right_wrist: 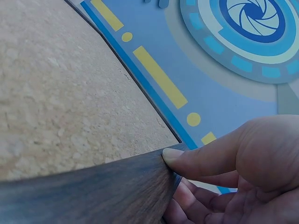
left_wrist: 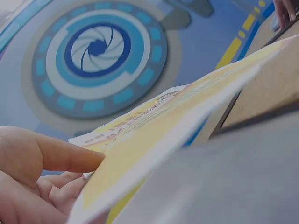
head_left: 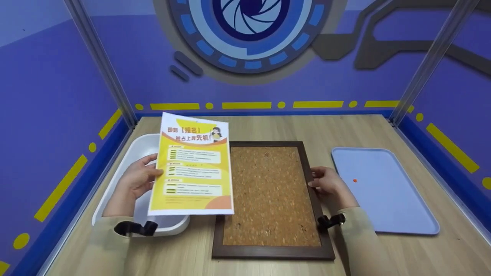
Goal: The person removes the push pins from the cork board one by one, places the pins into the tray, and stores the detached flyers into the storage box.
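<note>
My left hand (head_left: 137, 177) pinches the left edge of a yellow and white printed sheet (head_left: 193, 172), thumb on the printed face and fingers behind. The sheet is held up, overlapping the white tub and the left side of a cork board (head_left: 272, 195) in the head view. Dark brown wood frames the cork, and part of that frame is hidden behind the paper. On the board's right side, my right hand (head_left: 328, 183) grips the frame. In the right wrist view its thumb (right_wrist: 173, 154) lies on top of the wood (right_wrist: 103, 191), with the other fingers curled beneath.
A white tub (head_left: 103, 191) stands at the left, partly behind the sheet. To the right lies a light blue tray (head_left: 391, 191) with a small orange-red piece (head_left: 355, 180) on it. Blue-purple walls (head_left: 253, 90) enclose the wooden table (head_left: 318, 128) at the back and sides.
</note>
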`<action>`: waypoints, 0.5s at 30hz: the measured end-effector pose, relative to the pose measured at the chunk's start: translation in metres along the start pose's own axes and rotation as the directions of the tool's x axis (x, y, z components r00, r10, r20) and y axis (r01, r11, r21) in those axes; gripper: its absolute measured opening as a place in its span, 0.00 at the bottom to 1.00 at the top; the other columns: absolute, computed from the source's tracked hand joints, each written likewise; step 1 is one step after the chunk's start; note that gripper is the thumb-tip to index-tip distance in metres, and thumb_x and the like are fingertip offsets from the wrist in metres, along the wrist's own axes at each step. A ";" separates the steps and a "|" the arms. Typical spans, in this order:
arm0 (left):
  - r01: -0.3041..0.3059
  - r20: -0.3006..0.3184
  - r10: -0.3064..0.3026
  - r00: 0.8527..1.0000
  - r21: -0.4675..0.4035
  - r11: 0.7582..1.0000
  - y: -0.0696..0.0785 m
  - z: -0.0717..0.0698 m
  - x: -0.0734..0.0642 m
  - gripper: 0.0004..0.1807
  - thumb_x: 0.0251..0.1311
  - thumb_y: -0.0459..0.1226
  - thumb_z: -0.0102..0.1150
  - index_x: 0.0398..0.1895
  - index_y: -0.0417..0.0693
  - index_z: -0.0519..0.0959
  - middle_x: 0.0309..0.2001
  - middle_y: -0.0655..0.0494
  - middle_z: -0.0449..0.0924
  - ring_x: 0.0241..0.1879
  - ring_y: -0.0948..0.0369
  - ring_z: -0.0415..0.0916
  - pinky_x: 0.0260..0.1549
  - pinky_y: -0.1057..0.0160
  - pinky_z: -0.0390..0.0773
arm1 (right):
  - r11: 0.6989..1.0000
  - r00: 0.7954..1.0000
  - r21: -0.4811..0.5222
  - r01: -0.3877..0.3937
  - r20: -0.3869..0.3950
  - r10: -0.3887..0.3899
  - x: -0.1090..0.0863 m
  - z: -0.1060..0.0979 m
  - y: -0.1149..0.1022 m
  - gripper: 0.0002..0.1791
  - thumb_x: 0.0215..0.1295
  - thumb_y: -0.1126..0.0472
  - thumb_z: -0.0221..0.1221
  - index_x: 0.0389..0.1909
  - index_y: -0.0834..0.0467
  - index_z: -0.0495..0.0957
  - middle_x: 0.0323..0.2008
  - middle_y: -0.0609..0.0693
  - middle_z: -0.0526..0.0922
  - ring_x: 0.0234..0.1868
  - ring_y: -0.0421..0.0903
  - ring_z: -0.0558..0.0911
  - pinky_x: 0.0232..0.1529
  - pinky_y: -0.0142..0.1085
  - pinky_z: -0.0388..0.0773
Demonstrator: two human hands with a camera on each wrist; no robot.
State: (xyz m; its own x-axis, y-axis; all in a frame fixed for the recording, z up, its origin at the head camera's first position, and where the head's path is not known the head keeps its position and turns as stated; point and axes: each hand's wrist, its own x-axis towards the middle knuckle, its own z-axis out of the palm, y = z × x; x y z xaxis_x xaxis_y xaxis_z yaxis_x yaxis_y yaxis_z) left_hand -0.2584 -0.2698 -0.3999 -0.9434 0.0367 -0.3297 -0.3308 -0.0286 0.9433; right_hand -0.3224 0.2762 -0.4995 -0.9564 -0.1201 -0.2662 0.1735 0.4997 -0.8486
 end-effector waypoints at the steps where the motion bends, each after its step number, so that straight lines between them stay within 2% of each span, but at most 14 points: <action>1: 0.009 -0.003 -0.009 1.000 0.014 1.000 -0.001 -0.006 0.001 0.41 0.69 0.25 0.51 0.82 0.45 0.49 0.41 0.64 0.85 0.39 0.63 0.86 0.38 0.64 0.88 | 1.000 1.000 0.003 0.003 0.000 -0.003 0.000 0.000 0.000 0.35 0.64 0.72 0.63 0.72 0.71 0.65 0.63 0.70 0.76 0.46 0.44 0.80 0.38 0.32 0.81; 5: 0.060 -0.045 -0.055 0.998 0.115 0.992 -0.005 -0.026 0.006 0.41 0.70 0.26 0.51 0.83 0.45 0.49 0.44 0.62 0.84 0.39 0.63 0.86 0.41 0.62 0.89 | 1.000 1.000 -0.004 0.003 0.001 -0.003 0.001 0.000 0.001 0.35 0.64 0.72 0.63 0.72 0.71 0.65 0.63 0.69 0.76 0.47 0.44 0.80 0.39 0.32 0.82; 10: 0.161 -0.107 -0.140 0.984 0.221 0.962 -0.007 -0.045 0.011 0.41 0.70 0.28 0.51 0.84 0.46 0.47 0.50 0.55 0.83 0.40 0.62 0.86 0.44 0.61 0.89 | 1.000 1.000 -0.003 -0.013 -0.001 0.013 0.001 0.000 0.001 0.35 0.64 0.72 0.64 0.72 0.70 0.65 0.63 0.69 0.76 0.49 0.45 0.80 0.40 0.32 0.82; 15: 0.218 -0.136 -0.187 0.973 0.260 0.941 -0.011 -0.059 0.013 0.42 0.70 0.26 0.50 0.84 0.44 0.45 0.42 0.56 0.85 0.36 0.62 0.88 0.41 0.61 0.90 | 1.000 1.000 -0.006 0.013 0.007 -0.013 0.000 0.000 0.002 0.35 0.65 0.72 0.63 0.72 0.72 0.64 0.63 0.71 0.75 0.51 0.47 0.80 0.40 0.32 0.81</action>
State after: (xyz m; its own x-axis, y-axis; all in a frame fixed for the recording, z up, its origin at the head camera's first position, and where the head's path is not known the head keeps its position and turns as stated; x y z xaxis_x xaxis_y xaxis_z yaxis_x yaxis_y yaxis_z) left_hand -0.2685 -0.3275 -0.4167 -0.8592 -0.0949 -0.5028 -0.5100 0.2403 0.8260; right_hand -0.3221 0.2767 -0.5011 -0.9569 -0.1326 -0.2582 0.1593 0.5036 -0.8491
